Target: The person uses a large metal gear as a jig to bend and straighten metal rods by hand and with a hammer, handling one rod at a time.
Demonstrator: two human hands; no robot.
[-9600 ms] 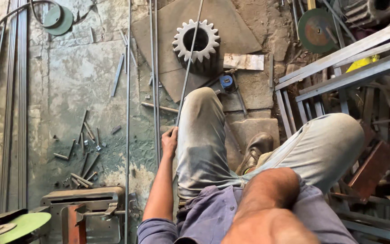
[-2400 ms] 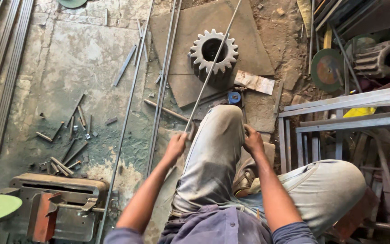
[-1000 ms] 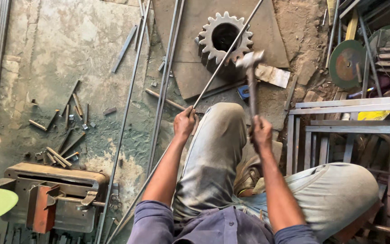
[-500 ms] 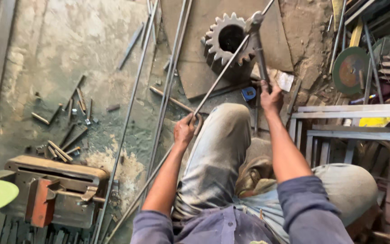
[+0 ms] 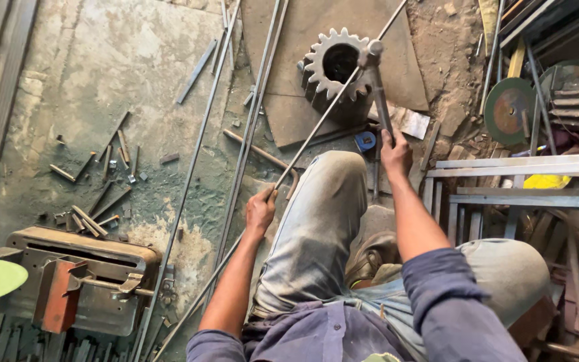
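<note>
Across the big steel gear, lying diagonally: thin steel rod, left hand clamping fingers round it near the knee. Right hand gripping hammer, head touching rod over gear. Striking seemingly underway, rod looking nearly straight. Rod's far end cut off.

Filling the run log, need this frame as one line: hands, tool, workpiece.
left hand: grips thin steel rod | right hand: holds hammer, head on rod | rod lies across large gear | worker seated on floor
</note>
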